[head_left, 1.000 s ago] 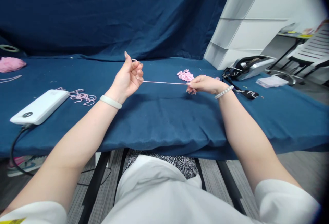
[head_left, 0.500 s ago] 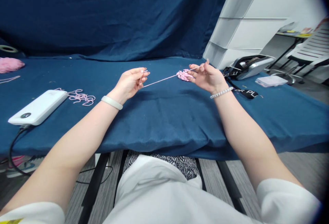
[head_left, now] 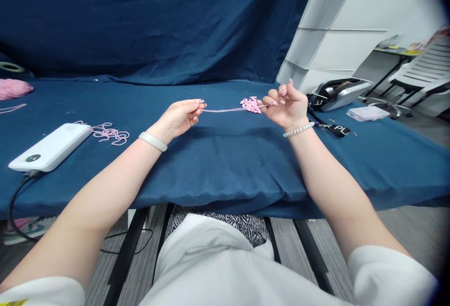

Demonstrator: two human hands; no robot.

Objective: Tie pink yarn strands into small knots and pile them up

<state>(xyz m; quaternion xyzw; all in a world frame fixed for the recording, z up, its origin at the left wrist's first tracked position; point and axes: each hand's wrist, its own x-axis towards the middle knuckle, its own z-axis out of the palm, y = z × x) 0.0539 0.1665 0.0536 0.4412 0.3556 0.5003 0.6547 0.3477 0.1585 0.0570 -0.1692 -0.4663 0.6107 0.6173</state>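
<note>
A pink strand of yarn (head_left: pixel 225 110) runs almost level between my two hands above the blue cloth. My left hand (head_left: pixel 183 116) pinches one end of the stretch between thumb and fingers. On the other side my right hand (head_left: pixel 286 104) is closed with its fingers curled round the strand and its thumb raised. Just left of those right fingers lies a small pink crocheted piece (head_left: pixel 251 105), partly crossed by the yarn. Whether the strand is joined to that piece I cannot tell.
A white power bank (head_left: pixel 52 146) with a black cable sits at the left, beside a loose tangle of pink yarn (head_left: pixel 110 133). Pink fluffy material (head_left: pixel 14 89) lies farther left. At the right are a silver-and-black case (head_left: pixel 342 93), a black lettered strap (head_left: pixel 332 129) and a clear box (head_left: pixel 368 113).
The yarn between the hands went from slanted to nearly level. My right fingers have curled in round it, and my left fingertips have shifted slightly right.
</note>
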